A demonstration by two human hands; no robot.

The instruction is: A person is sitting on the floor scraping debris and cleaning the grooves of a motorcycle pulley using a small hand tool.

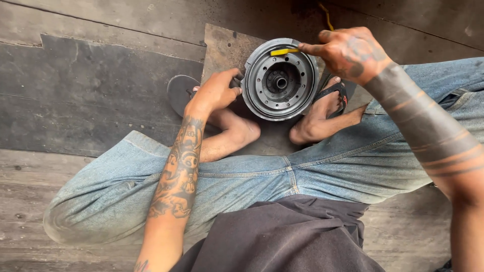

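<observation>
Two bare hands work over a round metal drum (pixel 280 79) that stands on a dark mat (pixel 224 48) on the plank floor (pixel 91 30), between the feet of a person crouching in faded jeans (pixel 322 166).

The drum sits at about twelve o'clock from the person's lap, its open face turned up to show a ring of bolts and a dark centre hub; it looks largely assembled, though what remains to be done cannot be told.

At nine o'clock of the drum, the left hand (pixel 216 92) is curled against its rim, fingers closed on the edge to steady it.

At one o'clock, the right hand (pixel 349 50) is closed around a yellow-handled tool (pixel 285 51), forefinger stretched along it, its tip laid on the drum's upper rim.

Black sandals (pixel 337 91) are on the feet at four and eight o'clock of the drum.
</observation>
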